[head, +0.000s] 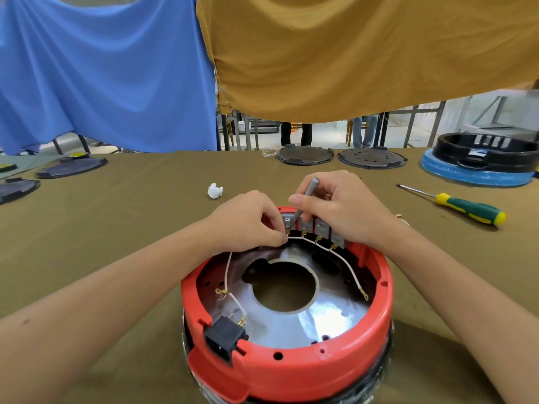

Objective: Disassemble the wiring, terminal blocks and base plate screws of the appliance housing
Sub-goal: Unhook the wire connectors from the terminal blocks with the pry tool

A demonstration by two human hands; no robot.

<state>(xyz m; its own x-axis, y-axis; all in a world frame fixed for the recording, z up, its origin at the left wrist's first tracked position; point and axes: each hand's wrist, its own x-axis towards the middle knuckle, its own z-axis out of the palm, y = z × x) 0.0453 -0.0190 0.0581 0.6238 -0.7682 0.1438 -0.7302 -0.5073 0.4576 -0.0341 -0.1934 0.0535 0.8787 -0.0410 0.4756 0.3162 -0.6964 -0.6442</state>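
Observation:
A round red appliance housing (291, 371) lies upside down in front of me, its shiny metal base plate (309, 319) with a central hole facing up. A row of grey terminal blocks (320, 228) sits at the far rim, joined by white wires (348, 265) with brass lugs. My left hand (248, 223) pinches the white wire at the leftmost block. My right hand (341, 208) grips a thin grey tool (304, 201), its tip down at the leftmost block. A black power socket (223, 339) sits at the near left rim.
A green and yellow screwdriver (463, 207) lies to the right. A white crumpled piece (215, 190) lies beyond the housing. Dark round plates (304, 155) line the table's far edge, more at the left (70, 167). A black housing on a blue ring (481, 161) stands far right.

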